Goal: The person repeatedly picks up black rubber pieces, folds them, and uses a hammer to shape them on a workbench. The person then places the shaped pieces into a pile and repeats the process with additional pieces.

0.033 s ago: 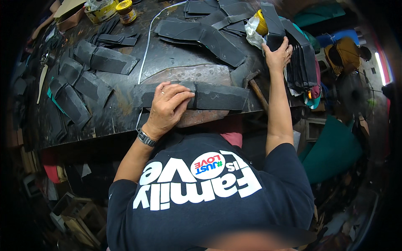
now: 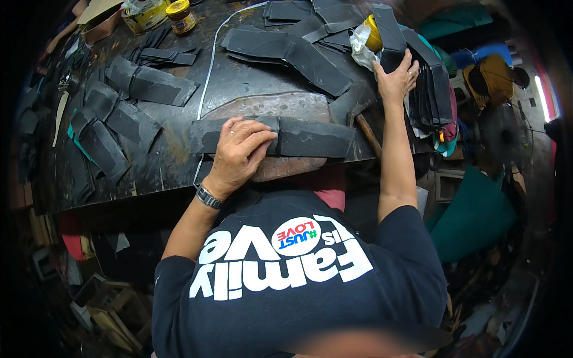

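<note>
A long black strip (image 2: 316, 137) with a seam across its middle lies over a worn board (image 2: 274, 106) at the table's near edge. My left hand (image 2: 239, 152) rests on the strip's left half, its fingers curled and thumb and fingertips pinched together by the seam. At the right, my right hand (image 2: 396, 80) has its thumb and fingers around the lower end of a black panel (image 2: 391, 33). That panel leans beside a hanging row of black panels (image 2: 431, 89). A hammer (image 2: 369, 134) lies between the strip and my right forearm.
More black pieces lie in stacks at the far middle (image 2: 286, 53) and at the left (image 2: 149, 83). A yellow jar (image 2: 181, 17) stands at the back, and a white crumpled cloth (image 2: 361, 48) sits by a yellow container (image 2: 373, 33). A white cord (image 2: 210, 65) crosses the dark table (image 2: 173, 137).
</note>
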Demonstrator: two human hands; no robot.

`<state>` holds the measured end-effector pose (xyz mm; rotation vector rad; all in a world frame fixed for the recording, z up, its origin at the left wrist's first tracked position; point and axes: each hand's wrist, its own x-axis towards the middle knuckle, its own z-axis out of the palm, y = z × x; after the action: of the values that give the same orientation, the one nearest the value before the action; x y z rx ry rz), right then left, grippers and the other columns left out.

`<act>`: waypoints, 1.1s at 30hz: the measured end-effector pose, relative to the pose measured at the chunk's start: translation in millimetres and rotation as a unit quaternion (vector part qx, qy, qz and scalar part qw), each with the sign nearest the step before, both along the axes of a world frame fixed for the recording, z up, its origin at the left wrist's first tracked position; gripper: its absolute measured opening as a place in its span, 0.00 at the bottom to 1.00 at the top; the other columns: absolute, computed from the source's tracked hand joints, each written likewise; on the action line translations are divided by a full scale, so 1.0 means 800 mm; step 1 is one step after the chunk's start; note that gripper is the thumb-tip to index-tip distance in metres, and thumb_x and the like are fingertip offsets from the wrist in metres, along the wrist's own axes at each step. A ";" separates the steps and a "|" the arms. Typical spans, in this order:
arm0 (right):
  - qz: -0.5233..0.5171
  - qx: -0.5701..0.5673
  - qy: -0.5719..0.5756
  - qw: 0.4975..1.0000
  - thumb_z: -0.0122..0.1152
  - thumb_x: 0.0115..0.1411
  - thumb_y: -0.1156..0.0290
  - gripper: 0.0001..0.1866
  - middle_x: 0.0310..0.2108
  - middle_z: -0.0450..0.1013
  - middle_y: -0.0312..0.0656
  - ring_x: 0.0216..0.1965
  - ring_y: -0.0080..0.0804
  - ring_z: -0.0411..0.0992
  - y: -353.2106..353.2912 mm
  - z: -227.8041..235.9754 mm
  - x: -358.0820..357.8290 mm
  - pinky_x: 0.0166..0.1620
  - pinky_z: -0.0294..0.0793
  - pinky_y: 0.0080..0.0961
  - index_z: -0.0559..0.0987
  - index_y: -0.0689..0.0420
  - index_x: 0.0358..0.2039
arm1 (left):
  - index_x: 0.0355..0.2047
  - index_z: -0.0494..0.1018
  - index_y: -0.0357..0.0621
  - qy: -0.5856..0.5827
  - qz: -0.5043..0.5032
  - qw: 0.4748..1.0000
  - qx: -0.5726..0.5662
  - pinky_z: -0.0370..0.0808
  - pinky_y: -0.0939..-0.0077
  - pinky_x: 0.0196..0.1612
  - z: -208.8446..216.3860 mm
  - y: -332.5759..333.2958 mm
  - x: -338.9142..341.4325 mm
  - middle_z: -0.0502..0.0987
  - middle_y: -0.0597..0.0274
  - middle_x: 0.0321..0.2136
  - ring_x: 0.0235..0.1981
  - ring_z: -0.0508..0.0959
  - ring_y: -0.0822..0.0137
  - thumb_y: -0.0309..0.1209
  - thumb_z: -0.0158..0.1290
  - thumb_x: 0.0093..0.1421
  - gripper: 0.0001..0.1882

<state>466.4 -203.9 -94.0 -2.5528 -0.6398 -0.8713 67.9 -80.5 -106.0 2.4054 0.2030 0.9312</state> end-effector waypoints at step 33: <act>0.462 0.114 0.434 0.765 0.66 0.60 0.61 0.35 0.39 0.78 0.39 0.42 0.25 0.72 0.155 -0.018 -0.054 0.52 0.70 0.21 0.69 0.50 0.68 | 0.40 0.82 0.47 0.008 0.016 1.000 0.010 0.67 0.60 0.58 -0.017 -0.003 0.005 0.80 0.64 0.40 0.44 0.79 0.62 0.29 0.63 0.57 0.10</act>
<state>423.2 -80.0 -108.4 -1.7073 -1.1612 0.5236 71.9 -82.7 -119.4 2.4347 0.2391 0.9338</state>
